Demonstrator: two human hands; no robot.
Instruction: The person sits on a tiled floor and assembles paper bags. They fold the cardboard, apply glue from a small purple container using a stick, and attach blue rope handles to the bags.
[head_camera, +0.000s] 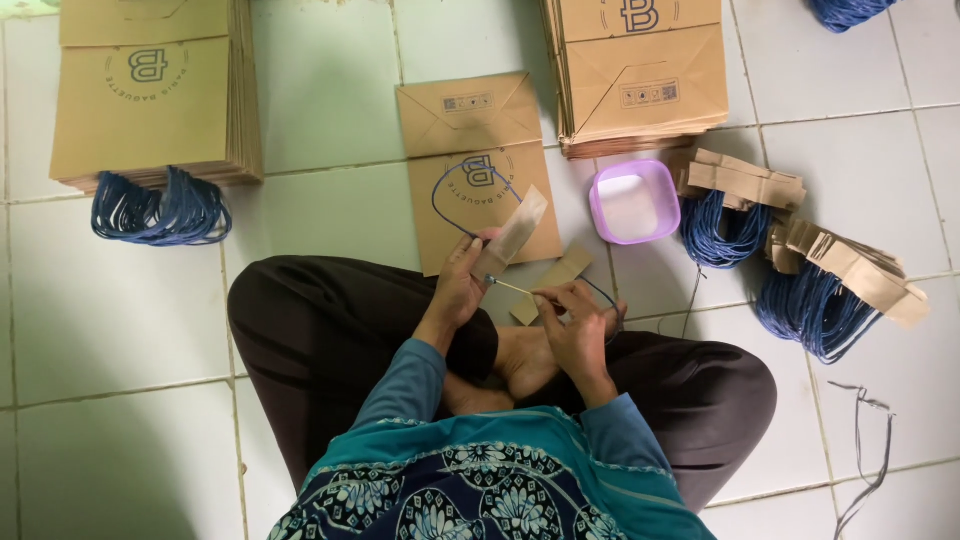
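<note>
I sit cross-legged on a tiled floor. My left hand (463, 285) pinches a brown paper strip (516, 231) with a blue cord loop (450, 190) attached, lifted over a flat brown paper bag (445, 215) in front of my knees. My right hand (578, 325) holds a thin stick (512, 287) whose tip touches the strip near my left fingers. A second brown paper strip (553, 278) lies under my right hand, with another blue cord curving beside it.
Stacks of flat brown bags sit at the far left (150, 90) and far centre-right (640, 70). A small purple tub (634, 201) stands right of the bag. Bundles of blue cord handles with paper strips lie at right (815, 290) and left (160, 210).
</note>
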